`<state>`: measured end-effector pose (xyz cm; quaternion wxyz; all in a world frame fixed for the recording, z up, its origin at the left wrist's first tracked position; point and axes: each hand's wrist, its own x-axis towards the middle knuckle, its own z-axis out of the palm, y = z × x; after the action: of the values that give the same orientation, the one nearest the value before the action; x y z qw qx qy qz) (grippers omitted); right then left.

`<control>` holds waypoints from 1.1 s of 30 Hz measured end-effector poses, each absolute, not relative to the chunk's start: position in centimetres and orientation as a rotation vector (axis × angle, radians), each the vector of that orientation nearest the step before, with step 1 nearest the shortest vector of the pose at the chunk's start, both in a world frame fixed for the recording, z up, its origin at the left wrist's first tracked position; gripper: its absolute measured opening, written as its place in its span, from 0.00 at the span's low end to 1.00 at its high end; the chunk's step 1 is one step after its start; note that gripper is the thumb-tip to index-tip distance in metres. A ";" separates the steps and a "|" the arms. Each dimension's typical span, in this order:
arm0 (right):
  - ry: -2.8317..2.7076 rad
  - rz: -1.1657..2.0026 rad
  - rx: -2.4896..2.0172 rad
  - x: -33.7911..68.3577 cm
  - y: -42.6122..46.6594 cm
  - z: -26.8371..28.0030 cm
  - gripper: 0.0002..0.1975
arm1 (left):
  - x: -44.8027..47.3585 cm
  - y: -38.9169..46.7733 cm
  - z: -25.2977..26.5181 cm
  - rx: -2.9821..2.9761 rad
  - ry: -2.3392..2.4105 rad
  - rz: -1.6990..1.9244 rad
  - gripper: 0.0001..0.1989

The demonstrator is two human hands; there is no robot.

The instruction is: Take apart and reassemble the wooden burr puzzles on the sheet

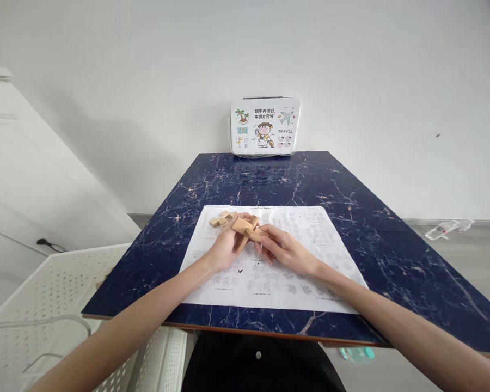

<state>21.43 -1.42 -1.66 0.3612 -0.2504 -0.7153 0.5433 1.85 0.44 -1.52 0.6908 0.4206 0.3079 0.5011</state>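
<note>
Plain white wall [147,81] at the back, and in front of it a dark blue table [167,218] with white marble-style veining, pretty glossy. The wooden puzzle [242,225] is up in both hands over the printed sheet [228,296], near the table's middle: pale, smooth bars crossing each other at angles, with ends poking out several ways. Left hand [224,245] has its fingers curled around the left side of it, and the right hand [288,250] is pinching a bar on the right between thumb and fingers. A few loose blocks [222,219], same pale wood, sit bunched on the paper just past the left hand.

The sheet's covered in small grey diagrams, captions too tiny to read. The white case [265,128] by the wall says "TRAVEL" and "奶牛养得好,牛奶才会好", with a cartoon cow, palm trees and a plane; it's closed, so can't tell what's inside. Down left there's a white perforated basket [44,283], contents mostly hidden, and a clear bottle [443,230] lies on the floor at right.
</note>
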 end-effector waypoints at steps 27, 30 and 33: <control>-1.811 1.513 -0.614 21.0 -1.6 -1.4 0.20 | 4.6 -0.7 1.6 0.757 0.792 1.333 0.31; -1.764 1.538 -0.585 21.2 -1.4 -1.2 0.19 | 5.0 -0.6 2.3 0.796 0.776 1.312 0.33; -1.661 1.623 -0.559 21.3 -1.1 -1.2 0.18 | 5.2 0.2 3.1 0.843 0.747 1.310 0.32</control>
<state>21.35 -1.06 -1.24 0.3677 -0.2177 -0.6468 0.6318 5.24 0.18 3.10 0.6495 0.3710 0.3287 0.5767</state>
